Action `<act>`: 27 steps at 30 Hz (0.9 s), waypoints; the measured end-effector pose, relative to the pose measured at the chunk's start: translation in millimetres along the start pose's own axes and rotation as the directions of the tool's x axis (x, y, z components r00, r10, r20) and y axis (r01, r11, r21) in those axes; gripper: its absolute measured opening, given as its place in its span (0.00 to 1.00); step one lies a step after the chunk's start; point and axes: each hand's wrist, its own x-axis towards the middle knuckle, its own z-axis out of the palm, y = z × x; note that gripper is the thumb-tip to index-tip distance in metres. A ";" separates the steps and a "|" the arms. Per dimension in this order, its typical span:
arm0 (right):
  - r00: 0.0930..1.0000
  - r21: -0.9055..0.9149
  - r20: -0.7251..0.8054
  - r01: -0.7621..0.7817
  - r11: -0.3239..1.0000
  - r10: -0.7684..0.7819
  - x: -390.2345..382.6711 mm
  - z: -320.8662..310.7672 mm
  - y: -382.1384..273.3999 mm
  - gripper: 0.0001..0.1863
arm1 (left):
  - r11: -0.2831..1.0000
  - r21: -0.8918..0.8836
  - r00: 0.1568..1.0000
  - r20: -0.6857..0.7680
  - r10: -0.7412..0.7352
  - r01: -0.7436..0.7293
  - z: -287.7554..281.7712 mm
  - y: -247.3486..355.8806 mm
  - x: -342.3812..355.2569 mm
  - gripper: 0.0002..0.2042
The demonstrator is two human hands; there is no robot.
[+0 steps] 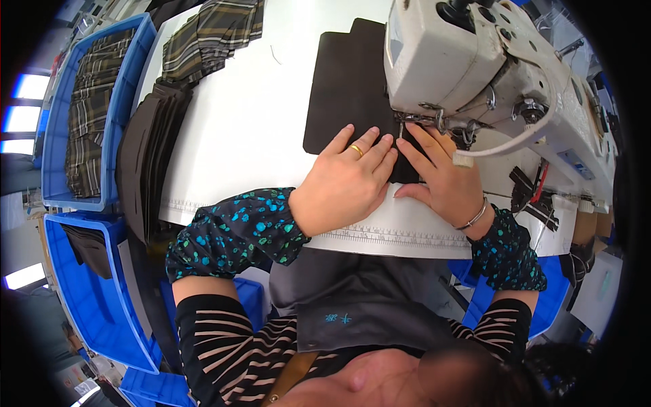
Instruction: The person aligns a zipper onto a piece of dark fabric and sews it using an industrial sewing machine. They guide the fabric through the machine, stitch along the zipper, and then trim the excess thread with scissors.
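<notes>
A dark brown fabric piece lies flat on the white table, its right side running under the head of a white sewing machine. My left hand rests palm down on the fabric's near edge, fingers stretched out and a gold ring on one. My right hand lies to the right of the needle area, fingers spread and pressing on a dark strip of cloth by the presser foot. The fingertips of both hands nearly meet just in front of the foot. Where the needle enters the cloth is hidden.
A stack of dark fabric pieces hangs over the table's left edge, with plaid cloth behind. Blue bins stand at the left, one holding plaid cloth. Dark scraps and a red-handled tool lie right. A ruler strip lines the front edge.
</notes>
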 end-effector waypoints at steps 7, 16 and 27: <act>0.999 0.123 -0.037 -0.033 0.992 0.038 -2.2 1.3 6.9 0.37 | 0.999 -0.032 0.999 0.008 -0.037 0.038 -2.7 2.6 2.0 0.22; 0.981 0.069 -0.195 0.038 0.997 -0.024 -2.6 4.3 -2.8 0.30 | 0.998 -0.063 0.998 0.053 -0.021 0.024 -5.5 1.9 6.2 0.21; 0.982 0.056 -0.191 0.018 0.998 -0.007 -1.9 7.6 0.7 0.28 | 0.998 -0.054 1.000 -0.020 -0.009 0.008 -3.2 -4.5 14.0 0.20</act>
